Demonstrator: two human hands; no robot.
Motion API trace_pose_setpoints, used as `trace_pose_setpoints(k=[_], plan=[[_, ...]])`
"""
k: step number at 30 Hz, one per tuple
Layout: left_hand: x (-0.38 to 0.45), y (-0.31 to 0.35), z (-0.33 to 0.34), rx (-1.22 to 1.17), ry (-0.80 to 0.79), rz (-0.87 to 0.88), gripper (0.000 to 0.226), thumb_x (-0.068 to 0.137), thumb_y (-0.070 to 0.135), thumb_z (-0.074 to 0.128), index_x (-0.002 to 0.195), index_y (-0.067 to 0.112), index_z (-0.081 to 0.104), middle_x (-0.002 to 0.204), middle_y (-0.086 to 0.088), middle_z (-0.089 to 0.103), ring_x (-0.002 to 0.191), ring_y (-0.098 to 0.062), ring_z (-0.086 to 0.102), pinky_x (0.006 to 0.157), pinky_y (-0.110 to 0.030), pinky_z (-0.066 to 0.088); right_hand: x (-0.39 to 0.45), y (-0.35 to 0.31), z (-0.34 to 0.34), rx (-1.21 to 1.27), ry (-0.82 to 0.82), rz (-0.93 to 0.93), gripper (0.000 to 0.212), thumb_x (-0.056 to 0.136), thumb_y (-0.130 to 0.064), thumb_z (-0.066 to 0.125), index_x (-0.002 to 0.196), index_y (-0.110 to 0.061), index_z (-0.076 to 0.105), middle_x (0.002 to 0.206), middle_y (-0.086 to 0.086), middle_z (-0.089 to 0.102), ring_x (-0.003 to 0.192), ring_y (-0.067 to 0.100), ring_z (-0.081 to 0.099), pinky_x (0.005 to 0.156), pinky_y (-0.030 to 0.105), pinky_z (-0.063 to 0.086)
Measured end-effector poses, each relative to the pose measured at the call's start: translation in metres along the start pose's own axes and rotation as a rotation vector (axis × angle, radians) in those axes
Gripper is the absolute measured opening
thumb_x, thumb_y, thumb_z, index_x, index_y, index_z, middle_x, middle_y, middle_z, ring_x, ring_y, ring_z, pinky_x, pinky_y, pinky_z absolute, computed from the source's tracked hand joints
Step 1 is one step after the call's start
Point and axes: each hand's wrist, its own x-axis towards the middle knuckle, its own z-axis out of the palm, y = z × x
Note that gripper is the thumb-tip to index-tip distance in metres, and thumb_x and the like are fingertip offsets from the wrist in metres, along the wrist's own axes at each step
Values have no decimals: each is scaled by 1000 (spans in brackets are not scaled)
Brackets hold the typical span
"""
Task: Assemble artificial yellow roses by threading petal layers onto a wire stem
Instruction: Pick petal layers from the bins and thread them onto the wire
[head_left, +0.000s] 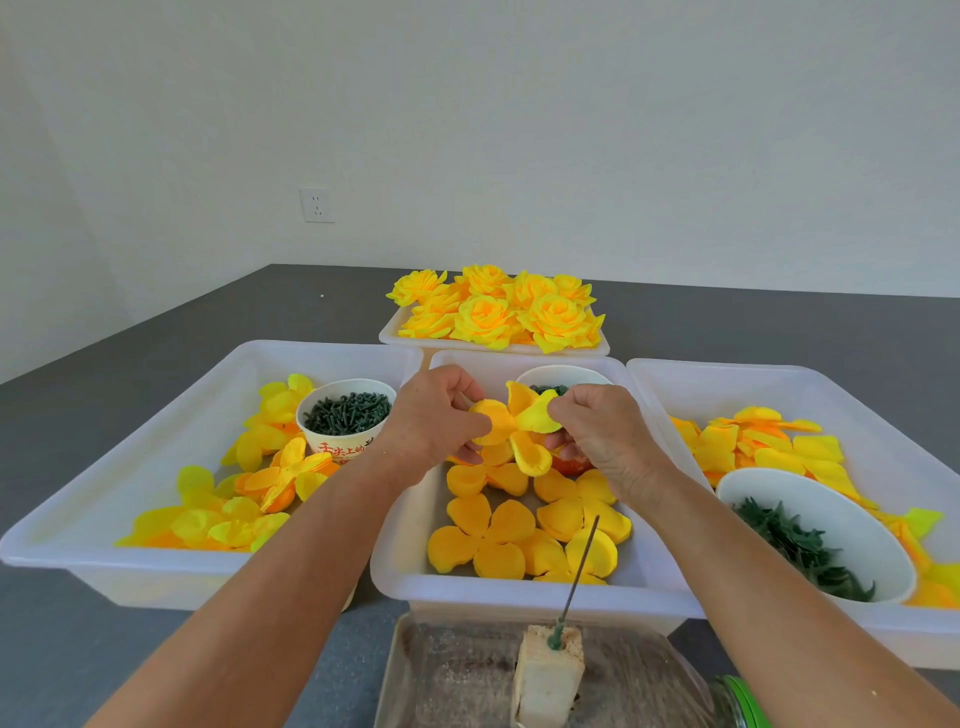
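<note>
Petal layer (517, 428) hangs between left hand (434, 418) and right hand (597, 431), both pinching its edges.

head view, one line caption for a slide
Both hands, left hand and right hand, hold a yellow petal layer over the middle tray, the wire stem upright nearby.

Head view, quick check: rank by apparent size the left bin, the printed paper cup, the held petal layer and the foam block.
1. Left bin
2. Foam block, though nearness to the camera enlarges it
3. Printed paper cup and held petal layer look about alike; unranked
</note>
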Motion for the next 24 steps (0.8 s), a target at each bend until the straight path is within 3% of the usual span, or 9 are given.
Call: trace_pose_setpoints(k=[5, 8, 11, 14, 17, 19, 21, 24], plan=[[-1, 1, 0, 10, -5, -8, 19, 76, -8, 64, 86, 7, 58, 60, -6, 54, 38, -12, 58, 40, -27, 52, -4, -4, 1, 93, -127, -117, 21, 80, 3, 63, 64, -5, 52, 66, 13, 63, 64, 13, 71, 52, 18, 54], [-3, -1, 0, 66, -62, 34, 15, 77, 0, 70, 88, 2, 60, 57, -6, 56, 37, -12, 55, 40, -25, 50, -6, -5, 0, 111, -172, -174, 20, 76, 4, 68, 64, -2, 53, 67, 16, 63, 63, 11, 70, 53, 19, 53], [-4, 0, 1, 104, -105, 50, 11, 79, 2, 69, 79, -5, 60, 52, -9, 57, 34, -13, 53, 38, -25, 49, -8, -5, 1, 52, -176, -228, 22, 73, 1, 74, 61, -5, 56, 58, 6, 62, 55, 7, 64, 51, 16, 48], [-3, 1, 0, 11, -45, -31, 13, 81, 1, 64, 70, 2, 58, 46, -7, 59, 30, -14, 51, 34, -22, 44, -5, -4, 0, 100, -102, -230, 30, 73, 5, 71, 57, -8, 49, 54, 3, 56, 64, 18, 69, 49, 15, 47], [-1, 2, 0, -63, -1, -77, 13, 81, 0, 63, 69, 2, 58, 43, -4, 58, 29, -15, 49, 33, -20, 42, -4, -4, -1, 65, -50, -273, 36, 71, 5, 68, 52, -12, 44, 43, -11, 48, 63, 24, 61, 54, 25, 47], [0, 2, 0, -85, 16, -90, 15, 80, -1, 63, 67, 3, 57, 41, -4, 57, 28, -16, 48, 33, -21, 41, -4, -4, 0, 73, -42, -288, 38, 71, 6, 67, 50, -13, 42, 40, -13, 45, 53, 8, 55, 56, 29, 47], [1, 2, 1, -104, 26, -100, 16, 79, -1, 64, 66, 3, 56, 40, -4, 56, 28, -16, 47, 33, -20, 41, -4, -4, 0, 80, -29, -300, 39, 71, 7, 67, 50, -12, 40, 39, -14, 41, 43, 0, 46, 48, 20, 42], [1, 2, 1, -129, 35, -109, 16, 78, 0, 66, 65, 3, 56, 39, -4, 55, 27, -15, 45, 33, -20, 40, -4, -6, 0, 130, 18, -310, 37, 69, 8, 66, 50, -11, 39, 45, -9, 33, 45, 4, 32, 41, 16, 33]])
